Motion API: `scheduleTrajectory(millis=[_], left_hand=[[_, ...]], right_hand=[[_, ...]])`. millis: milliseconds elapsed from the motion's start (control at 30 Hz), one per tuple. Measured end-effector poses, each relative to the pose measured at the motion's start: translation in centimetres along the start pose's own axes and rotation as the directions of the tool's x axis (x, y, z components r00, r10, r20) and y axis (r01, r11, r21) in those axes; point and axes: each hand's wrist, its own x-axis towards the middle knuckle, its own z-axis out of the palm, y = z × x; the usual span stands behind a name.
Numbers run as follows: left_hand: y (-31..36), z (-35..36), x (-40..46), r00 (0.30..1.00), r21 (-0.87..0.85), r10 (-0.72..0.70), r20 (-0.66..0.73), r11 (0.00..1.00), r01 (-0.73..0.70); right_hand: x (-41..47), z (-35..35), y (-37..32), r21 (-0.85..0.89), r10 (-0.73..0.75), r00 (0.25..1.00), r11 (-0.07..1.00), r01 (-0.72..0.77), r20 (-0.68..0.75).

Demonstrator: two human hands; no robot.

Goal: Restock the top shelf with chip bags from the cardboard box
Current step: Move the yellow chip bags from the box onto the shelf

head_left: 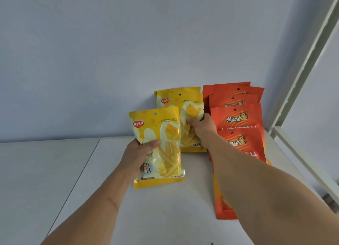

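From my head view I see both arms reaching out over the white shelf (pixel 146 208). My left hand (pixel 139 156) has a yellow bag (pixel 161 134) in its grip — thumb curled across the front, the other fingers hidden behind — and holds it upright near the middle of the shelf, its bottom edge close to the surface; I cannot tell whether it touches. My right hand (pixel 200 125) grips a second yellow bag (pixel 176 101) further back, fingers curled into its right edge and front. That bag stands upright close to the pale blue wall (pixel 128 43), its base on the shelf.

Just right of it runs a row of orange bags (pixel 236 116), overlapping one behind another from the wall toward me, each with a punched hole near the top. My right forearm crosses in front of the nearer ones and hides part of them. The rear yellow bag sits right beside the back of that row.

At the far right a white frame post (pixel 302 76) slants up the edge of the view.
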Motion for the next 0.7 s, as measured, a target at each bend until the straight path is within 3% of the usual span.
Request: scheduleTrajectory(millis=[133,300,433,533,700], left_hand=[[0.5,1.3,1.0,0.999,0.054,0.042,0.002,0.998,-0.042],[0.9,3.2,2.5,0.999,0.059,0.041,-0.001,0.997,-0.041],[0.3,4.5,3.8,0.999,0.071,0.052,-0.013,0.996,-0.051],[0.1,5.5,4.3,0.997,0.093,0.075,-0.022,0.993,-0.073],[-0.3,7.1,5.3,0.981,0.206,0.178,-0.077,0.966,-0.159]], right_hand=[[-0.9,-0.8,-1.0,-0.086,-0.034,0.999,0.996,0.03,-0.043],[-2.1,-2.1,-2.6,-0.277,-0.207,0.978,0.942,0.189,-0.038],[-3.7,-3.1,-2.5,-0.508,-0.312,0.949,0.811,0.29,0.044],[-5.6,-3.7,-0.6,-0.675,-0.378,0.92,0.653,0.343,0.102],[-8.4,-3.6,3.1,-0.785,-0.443,0.879,0.476,0.397,0.176]])
